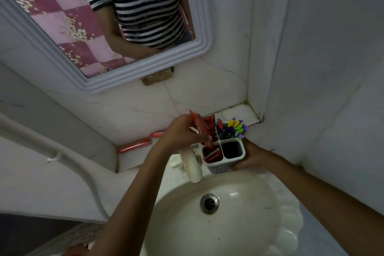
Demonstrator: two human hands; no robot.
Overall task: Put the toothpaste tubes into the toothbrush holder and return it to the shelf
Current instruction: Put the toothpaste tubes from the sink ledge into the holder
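Note:
A white toothbrush holder (236,157) with four compartments is held over the back rim of the sink by my right hand (250,157), which grips its right side. My left hand (182,131) is closed on a red toothpaste tube (199,125), whose lower end sits in the near-left compartment. Another red tube (215,157) lies inside that same compartment. A third red tube (210,123) stands in the far-left compartment. Colourful toothbrushes (235,128) fill the far-right one. The near-right compartment looks dark and empty. A further red tube (138,143) lies flat on the tiled shelf (133,158).
A white sink (239,214) with a metal drain (209,203) lies below, with a white tap (192,166) at its back. A framed mirror (145,64) hangs above the shelf. A white pipe (68,158) runs down the left wall. Tiled walls close the right corner.

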